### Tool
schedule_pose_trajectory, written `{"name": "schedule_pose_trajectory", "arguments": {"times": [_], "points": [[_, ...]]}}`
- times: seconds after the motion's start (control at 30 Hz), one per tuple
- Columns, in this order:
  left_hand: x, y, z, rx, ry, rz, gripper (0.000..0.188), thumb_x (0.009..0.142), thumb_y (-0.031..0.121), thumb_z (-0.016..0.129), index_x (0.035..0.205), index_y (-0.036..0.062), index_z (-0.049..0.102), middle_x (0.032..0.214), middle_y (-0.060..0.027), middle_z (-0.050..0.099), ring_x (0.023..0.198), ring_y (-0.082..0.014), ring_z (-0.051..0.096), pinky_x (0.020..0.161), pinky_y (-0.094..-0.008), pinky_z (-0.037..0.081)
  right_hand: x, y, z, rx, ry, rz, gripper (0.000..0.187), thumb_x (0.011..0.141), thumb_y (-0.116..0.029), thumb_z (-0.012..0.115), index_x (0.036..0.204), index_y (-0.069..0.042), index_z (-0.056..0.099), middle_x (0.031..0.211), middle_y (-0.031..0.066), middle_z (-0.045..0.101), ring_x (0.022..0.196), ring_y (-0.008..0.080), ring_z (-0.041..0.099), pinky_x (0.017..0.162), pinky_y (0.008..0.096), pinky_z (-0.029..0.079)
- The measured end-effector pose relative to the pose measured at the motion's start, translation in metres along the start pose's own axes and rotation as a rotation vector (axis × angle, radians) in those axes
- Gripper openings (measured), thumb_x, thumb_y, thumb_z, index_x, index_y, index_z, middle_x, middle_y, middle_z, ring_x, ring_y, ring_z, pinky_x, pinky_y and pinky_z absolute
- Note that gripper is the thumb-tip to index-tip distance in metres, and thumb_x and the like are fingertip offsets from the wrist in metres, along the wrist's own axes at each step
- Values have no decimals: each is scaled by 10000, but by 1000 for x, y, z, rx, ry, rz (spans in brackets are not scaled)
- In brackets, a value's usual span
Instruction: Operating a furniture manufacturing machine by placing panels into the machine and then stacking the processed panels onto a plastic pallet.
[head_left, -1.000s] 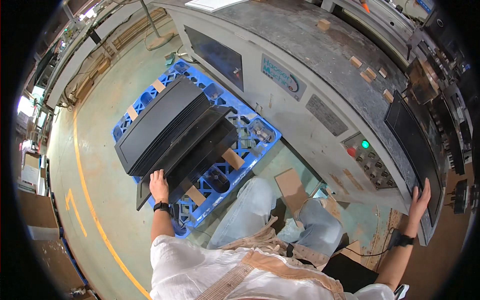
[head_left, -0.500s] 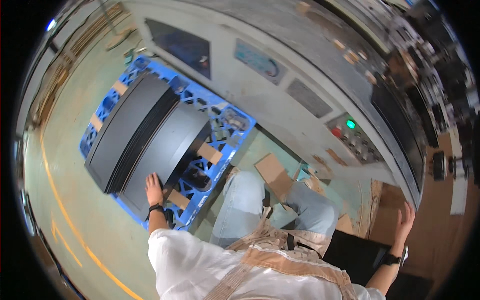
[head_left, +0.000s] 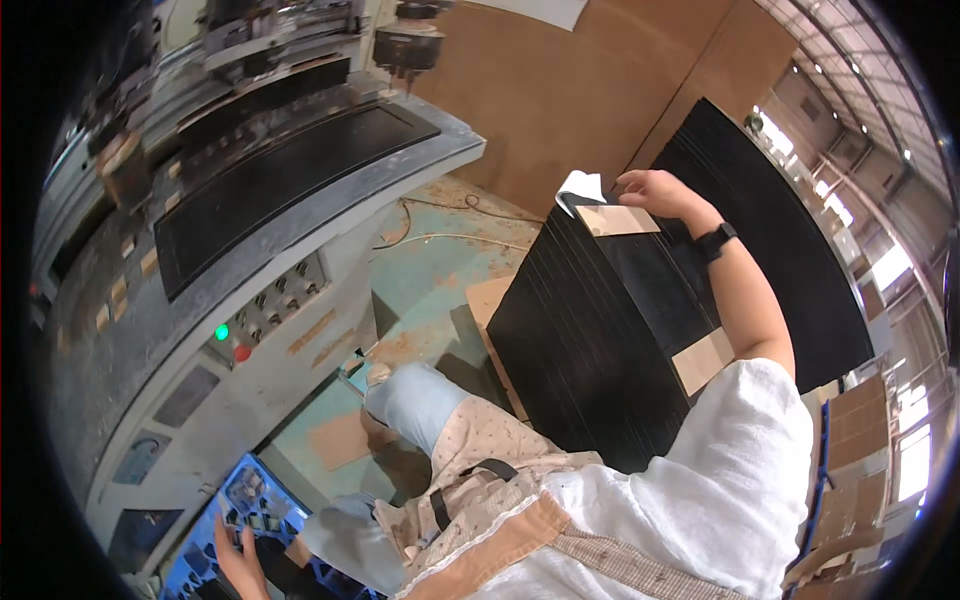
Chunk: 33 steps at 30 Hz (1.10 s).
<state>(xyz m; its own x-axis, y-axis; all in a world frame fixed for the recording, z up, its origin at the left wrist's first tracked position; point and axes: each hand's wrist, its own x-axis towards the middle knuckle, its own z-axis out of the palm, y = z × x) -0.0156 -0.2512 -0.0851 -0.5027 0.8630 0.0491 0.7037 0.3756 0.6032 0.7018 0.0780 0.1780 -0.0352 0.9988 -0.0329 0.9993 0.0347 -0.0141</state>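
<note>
My right hand (head_left: 655, 193) is over the far top edge of a tall stack of black panels (head_left: 575, 330). Its fingers are bent and apart, and nothing shows between them. Close to its fingertips, a folded white paper (head_left: 580, 187) hangs at the stack's corner beside a light wooden strip (head_left: 618, 220). Down at the lower left, my left hand (head_left: 240, 562) has its fingers spread, near a blue plastic pallet (head_left: 245, 480). Dark panels on that pallet are mostly cut off by the lower edge of the picture.
To the left stands a machine with a grey worktable (head_left: 455, 145), a black panel (head_left: 300, 195) lying on it and control buttons (head_left: 270, 308) on its front. More black panels (head_left: 770, 250) lean behind the stack. A second wooden strip (head_left: 702, 360) lies nearer me. Sawdust and cables litter the floor.
My view has swung right, from the blue pallet to the black stack. My left hand has come off the panels on the pallet. My right hand has reached out over the stack.
</note>
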Motion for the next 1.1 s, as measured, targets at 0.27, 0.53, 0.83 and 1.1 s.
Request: {"name": "schedule_pose_trajectory", "arguments": {"times": [0.27, 0.53, 0.83, 1.1], "points": [[85, 399, 150, -459, -811, 742, 336, 847, 209, 690, 1124, 30, 625, 1066, -114, 647, 1011, -214, 626, 879, -324, 485, 56, 23, 125, -173, 12, -131, 819, 722, -567, 706, 1304, -36, 482, 1315, 199, 486, 1247, 368, 431, 1019, 465, 370], [98, 572, 357, -891, -909, 322, 613, 866, 391, 670, 1301, -4, 497, 1222, -148, 582, 1056, -229, 590, 876, -334, 472, 93, 19, 133, 69, 10, -256, 817, 652, -561, 742, 1266, -71, 519, 1292, 215, 488, 1232, 380, 434, 993, 505, 364], [122, 623, 412, -905, -819, 170, 132, 924, 113, 533, 880, 2, 589, 775, -82, 634, 667, -156, 631, 589, -286, 551, 105, 16, 112, 54, 15, -241, 667, 657, -384, 721, 1201, -40, 547, 1197, 220, 547, 1148, 375, 513, 953, 485, 414], [128, 602, 371, -1160, -524, -22, 204, 963, 122, 412, 979, -32, 545, 944, -143, 651, 777, -207, 673, 673, -346, 579, 102, 22, 106, 100, 30, -290, 615, 662, -337, 710, 1152, 2, 560, 1154, 215, 560, 1134, 369, 512, 935, 452, 415]]}}
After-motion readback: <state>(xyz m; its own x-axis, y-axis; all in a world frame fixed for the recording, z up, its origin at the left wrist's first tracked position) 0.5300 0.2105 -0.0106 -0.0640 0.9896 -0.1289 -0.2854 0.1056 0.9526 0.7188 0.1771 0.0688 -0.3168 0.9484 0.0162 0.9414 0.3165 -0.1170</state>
